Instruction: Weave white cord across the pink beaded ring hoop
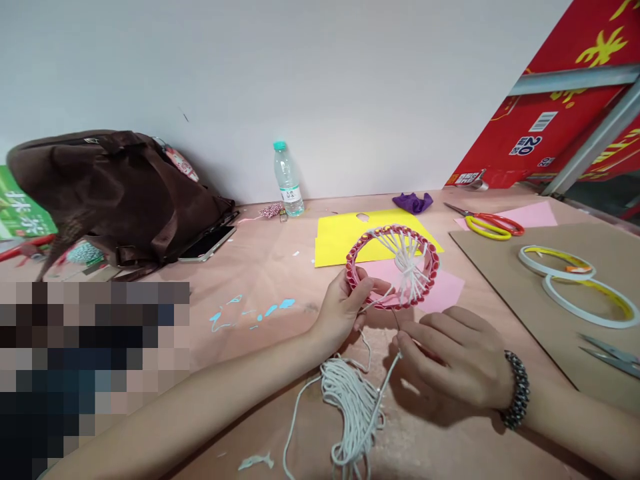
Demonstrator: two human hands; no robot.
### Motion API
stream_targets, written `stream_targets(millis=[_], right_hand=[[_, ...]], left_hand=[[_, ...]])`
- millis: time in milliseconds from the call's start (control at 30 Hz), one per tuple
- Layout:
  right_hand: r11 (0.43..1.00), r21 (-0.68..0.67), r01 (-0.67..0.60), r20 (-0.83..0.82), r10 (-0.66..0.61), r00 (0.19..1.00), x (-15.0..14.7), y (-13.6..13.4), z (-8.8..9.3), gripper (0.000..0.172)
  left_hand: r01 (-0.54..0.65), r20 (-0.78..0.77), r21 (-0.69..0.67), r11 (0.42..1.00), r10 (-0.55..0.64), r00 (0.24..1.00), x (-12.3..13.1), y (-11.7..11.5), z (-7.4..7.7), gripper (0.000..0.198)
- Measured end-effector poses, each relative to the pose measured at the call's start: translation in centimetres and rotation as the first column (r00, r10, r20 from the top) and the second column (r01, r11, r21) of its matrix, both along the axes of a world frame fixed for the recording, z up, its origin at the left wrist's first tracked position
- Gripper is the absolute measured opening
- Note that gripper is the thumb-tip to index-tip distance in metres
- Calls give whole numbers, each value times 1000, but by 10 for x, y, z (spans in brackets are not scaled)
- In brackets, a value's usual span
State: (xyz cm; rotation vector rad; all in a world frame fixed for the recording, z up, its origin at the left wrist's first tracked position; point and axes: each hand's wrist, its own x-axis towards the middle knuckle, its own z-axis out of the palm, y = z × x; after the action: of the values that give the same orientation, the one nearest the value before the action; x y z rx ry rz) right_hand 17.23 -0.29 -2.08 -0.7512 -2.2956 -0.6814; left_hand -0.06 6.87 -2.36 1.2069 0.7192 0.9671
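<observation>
My left hand (345, 303) is closed on the lower left rim of a round hoop (434, 280), edged with red scalloped loops and held upright above the table. White strands (406, 257) fan across the hoop and gather in a knot right of its middle. My right hand (450, 353), with a dark beaded bracelet, pinches a thin needle (397, 319) just below the hoop's bottom rim. White yarn trails down from those fingertips. Under both hands lies a loose skein of white yarn (347, 400) on the table.
Yellow sheets (335, 233) and pink paper (450, 293) lie behind the hoop. To the right are red-and-yellow scissors (493, 225), brown cardboard (505, 260), tape rolls (555, 283) and grey scissors (613, 357). A water bottle (289, 180), phone (207, 243) and brown bag (110, 193) stand left.
</observation>
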Motion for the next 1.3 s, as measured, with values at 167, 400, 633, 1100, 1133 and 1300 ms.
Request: stream_targets(millis=[167,400,633,1100,1133,1300], right_hand=[[995,-64,-71,-124,62,990,4,5,-5,24],[991,-129,-36,-222,7,975,0,-4,-2,15],[996,-73,-41,-82,35,996,5,-2,-1,32],[988,-138,-68,-147,48,988,8,2,-6,42],[990,-126,-65,-153,45,987,8,3,-7,42],[998,-51,-39,-213,27,977,5,7,-9,35]], left_hand=[[37,-24,-58,998,-38,999,1,-7,2,32],[22,41,-162,987,-15,999,6,-17,-1,34],[44,80,-139,989,-33,996,6,-18,-3,35],[13,86,-165,986,1,996,7,-16,-3,35],[17,96,-162,987,-2,995,7,-16,-3,35],[40,108,-144,989,-25,994,6,-16,-6,35]])
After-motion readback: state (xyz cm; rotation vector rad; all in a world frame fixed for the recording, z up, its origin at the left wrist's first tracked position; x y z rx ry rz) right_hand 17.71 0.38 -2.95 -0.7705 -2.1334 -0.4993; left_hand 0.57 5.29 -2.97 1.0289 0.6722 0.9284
